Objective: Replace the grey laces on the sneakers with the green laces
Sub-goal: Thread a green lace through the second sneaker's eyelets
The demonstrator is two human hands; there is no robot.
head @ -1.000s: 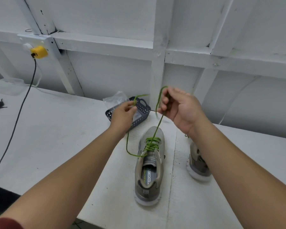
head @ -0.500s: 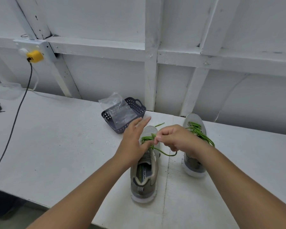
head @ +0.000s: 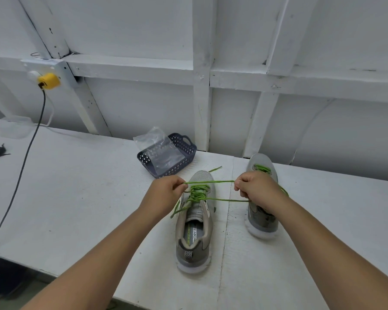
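- Near sneaker point(head: 194, 224): I see it standing upright on the white table point(head: 76, 198), heel toward me and toe toward the wall, its long axis running from me to the wall.
- Green lace point(head: 211, 182): I see it threaded across the upper eyelets of the near sneaker; two strands stretch taut and roughly horizontal, left to right, across the shoe's long axis.
- Left hand point(head: 164, 193): my view shows its fingers curled, pinching the lace just left of the shoe's tongue.
- Right hand point(head: 257, 190): its fingers are clenched around both strands, held between the two shoes.
- Far sneaker point(head: 262, 209): it stands to the right, parallel to the first, toe to the wall, already laced in green; the right hand partly covers it.
- Dark perforated basket point(head: 179, 157): it sits beyond the near sneaker's toe, with a clear plastic bag point(head: 159, 148) lying in it.
- Yellow plug point(head: 48, 81): fixed on the wall at left, a dark cable point(head: 20, 175) trailing down over the table.
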